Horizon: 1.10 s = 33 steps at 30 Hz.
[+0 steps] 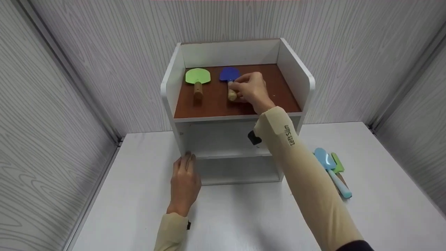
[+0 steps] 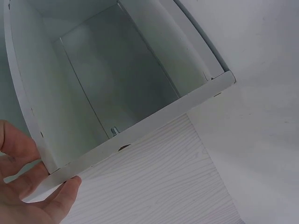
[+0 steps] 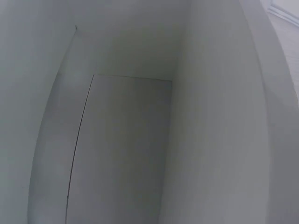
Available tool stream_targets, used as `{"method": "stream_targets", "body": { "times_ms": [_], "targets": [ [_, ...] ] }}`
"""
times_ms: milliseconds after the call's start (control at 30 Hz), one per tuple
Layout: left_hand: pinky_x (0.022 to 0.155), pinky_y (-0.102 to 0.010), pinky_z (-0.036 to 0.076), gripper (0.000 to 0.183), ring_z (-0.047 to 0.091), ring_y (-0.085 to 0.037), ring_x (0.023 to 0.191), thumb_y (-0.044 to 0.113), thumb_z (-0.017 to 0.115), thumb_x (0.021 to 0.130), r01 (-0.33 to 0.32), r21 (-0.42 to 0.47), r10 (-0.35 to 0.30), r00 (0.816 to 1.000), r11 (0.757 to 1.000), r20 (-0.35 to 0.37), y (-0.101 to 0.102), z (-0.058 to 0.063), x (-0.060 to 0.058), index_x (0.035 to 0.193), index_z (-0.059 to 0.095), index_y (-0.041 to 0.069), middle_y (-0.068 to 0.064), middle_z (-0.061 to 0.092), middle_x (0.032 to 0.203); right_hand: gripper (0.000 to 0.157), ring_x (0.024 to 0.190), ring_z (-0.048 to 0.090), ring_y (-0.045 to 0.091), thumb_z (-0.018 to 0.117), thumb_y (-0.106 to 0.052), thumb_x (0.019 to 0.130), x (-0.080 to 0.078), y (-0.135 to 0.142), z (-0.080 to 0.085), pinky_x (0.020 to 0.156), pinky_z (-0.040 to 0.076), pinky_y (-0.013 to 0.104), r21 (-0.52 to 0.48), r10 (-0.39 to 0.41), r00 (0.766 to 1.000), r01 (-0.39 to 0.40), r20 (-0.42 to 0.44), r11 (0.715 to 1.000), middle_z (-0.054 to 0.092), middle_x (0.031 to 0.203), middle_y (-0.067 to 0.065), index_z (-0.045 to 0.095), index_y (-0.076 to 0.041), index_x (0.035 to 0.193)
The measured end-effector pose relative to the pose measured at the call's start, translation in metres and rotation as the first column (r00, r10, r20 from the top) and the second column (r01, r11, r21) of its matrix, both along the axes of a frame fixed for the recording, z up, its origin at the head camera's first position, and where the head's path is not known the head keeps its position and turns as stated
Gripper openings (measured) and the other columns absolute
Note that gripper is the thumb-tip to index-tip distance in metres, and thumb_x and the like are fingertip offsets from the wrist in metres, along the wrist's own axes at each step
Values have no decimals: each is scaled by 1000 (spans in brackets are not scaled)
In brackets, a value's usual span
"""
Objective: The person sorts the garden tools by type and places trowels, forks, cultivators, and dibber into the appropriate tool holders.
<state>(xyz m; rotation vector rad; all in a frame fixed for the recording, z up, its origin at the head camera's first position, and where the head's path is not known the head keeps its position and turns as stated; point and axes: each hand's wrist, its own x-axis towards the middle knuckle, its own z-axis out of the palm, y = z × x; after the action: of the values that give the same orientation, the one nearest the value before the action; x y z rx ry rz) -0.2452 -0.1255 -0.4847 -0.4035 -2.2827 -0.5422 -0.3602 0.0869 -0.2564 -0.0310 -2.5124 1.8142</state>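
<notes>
I have the right grip (image 1: 251, 89) pinching the wooden handle (image 1: 232, 95) of the blue spatula (image 1: 229, 73) at the brown top shelf (image 1: 205, 111), upper middle of the head view; whether it rests fully there I can't tell. A green spatula (image 1: 197, 75) lies nearby, toward frame left. My left grip (image 1: 185, 181), below centre, clasps the edge of the cabinet (image 1: 296, 62). Centre right, a light-blue spatula (image 1: 324, 159) overlaps another green one (image 1: 337, 163) on the desk (image 1: 383, 209). I'd judge this as placing the blue one; next calls for squaring it, then easing the pinch.
</notes>
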Motion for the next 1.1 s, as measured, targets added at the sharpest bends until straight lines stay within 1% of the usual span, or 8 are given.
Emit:
{"method": "stream_targets", "body": {
  "times_ms": [167, 267, 400, 600, 733, 833, 933, 1100],
  "targets": [
    [86, -50, 58, 43, 56, -47, 112, -14, 69, 82, -1, 9, 1, 1000, 1000, 3, 1, 1, -2, 124, 60, -15, -28, 59, 128, 25, 74, 61, 13, 69, -15, 97, 2, 2, 6, 68, 58, 25, 88, 2, 999, 2, -45, 996, 66, 109, 12, 69, 0, 117],
    [88, -50, 57, 42, 56, -48, 114, -14, 66, 85, 4, 17, -5, 1000, 1000, 14, 1, 2, -2, 126, 60, -15, -29, 58, 129, 25, 75, 61, 13, 66, -14, 98, 5, 3, 8, 67, 58, 25, 94, 26, 998, -20, -53, 995, 65, 112, 12, 68, 0, 120],
    [88, -50, 57, 41, 55, -48, 115, -14, 65, 85, 12, 25, -12, 1000, 1000, 17, 1, 2, -3, 126, 60, -15, -29, 58, 130, 26, 77, 63, 14, 63, -11, 100, 11, 7, 10, 65, 59, 25, 50, 68, 996, -66, -50, 997, 65, 113, 12, 67, 0, 123],
    [89, -50, 56, 42, 55, -47, 116, -14, 65, 84, 11, 16, -11, 1000, 1000, 12, 0, 3, -4, 126, 59, -15, -28, 57, 131, 28, 75, 61, 16, 63, -11, 99, 19, 16, 12, 63, 61, 29, -21, 104, 993, -105, -54, 994, 62, 108, 12, 64, 0, 125],
    [89, -50, 56, 43, 55, -47, 116, -14, 65, 84, 14, 16, -15, 1000, 1000, 16, 0, 2, -3, 127, 59, -15, -28, 58, 131, 28, 70, 62, 16, 63, -9, 97, 26, 22, 9, 60, 61, 30, -70, 117, 990, -122, -83, 990, 62, 103, 13, 64, 0, 123],
    [88, -50, 57, 42, 55, -48, 114, -16, 65, 83, 14, 18, -14, 1000, 1000, 0, 0, 0, -3, 126, 60, -15, -28, 58, 130, 26, 67, 62, 15, 64, -9, 97, 32, 26, 7, 59, 61, 30, -101, 131, 986, -142, -107, 985, 62, 100, 13, 64, 1, 121],
    [87, -51, 57, 42, 56, -48, 112, -17, 65, 83, 12, 12, -11, 1000, 1000, -22, 0, -1, -4, 124, 60, -15, -28, 58, 128, 27, 67, 62, 15, 63, -9, 98, 39, 31, 5, 59, 61, 31, -129, 150, 980, -167, -129, 978, 62, 102, 14, 64, 3, 121],
    [87, -51, 57, 41, 57, -49, 110, -19, 64, 81, 12, 5, -12, 999, 1000, -45, 0, -3, -4, 122, 61, -15, -29, 59, 127, 30, 75, 67, 21, 63, -10, 99, 49, 37, 0, 65, 62, 36, -161, 193, 971, -215, -138, 963, 63, 111, 16, 62, 5, 124]
  ]
}}
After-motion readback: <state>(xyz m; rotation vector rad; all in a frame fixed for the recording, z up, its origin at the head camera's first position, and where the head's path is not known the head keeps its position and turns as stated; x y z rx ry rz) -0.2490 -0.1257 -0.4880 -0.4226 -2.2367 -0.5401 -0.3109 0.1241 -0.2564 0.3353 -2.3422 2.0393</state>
